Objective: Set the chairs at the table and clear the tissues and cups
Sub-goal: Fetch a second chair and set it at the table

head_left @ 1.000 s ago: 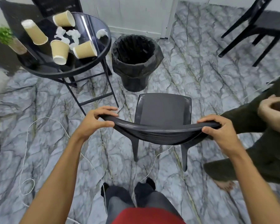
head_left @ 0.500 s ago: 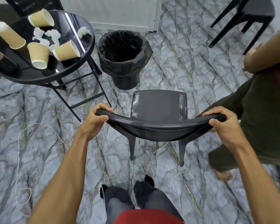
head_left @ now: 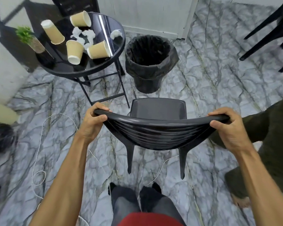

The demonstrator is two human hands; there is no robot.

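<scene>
A black plastic chair [head_left: 158, 110] stands in front of me, its seat facing away. My left hand [head_left: 92, 123] grips the left end of its curved backrest and my right hand [head_left: 227, 128] grips the right end. The round black glass table [head_left: 108, 62] is at the upper left, beyond the chair. On it lie several tan paper cups [head_left: 99, 50], some tipped over, and crumpled white tissues [head_left: 86, 35].
A black lined trash bin [head_left: 149, 62] stands right of the table, just beyond the chair. Another black chair [head_left: 271, 33] is at the upper right. A person in dark green [head_left: 274, 132] stands close on the right. A white cord [head_left: 39, 154] trails on the marble floor. A small plant [head_left: 29, 38] is on the table.
The view has swung back left, so the table and bin sit further right in the frame. Both hands keep their grip on the backrest. The person on the right has shifted.
</scene>
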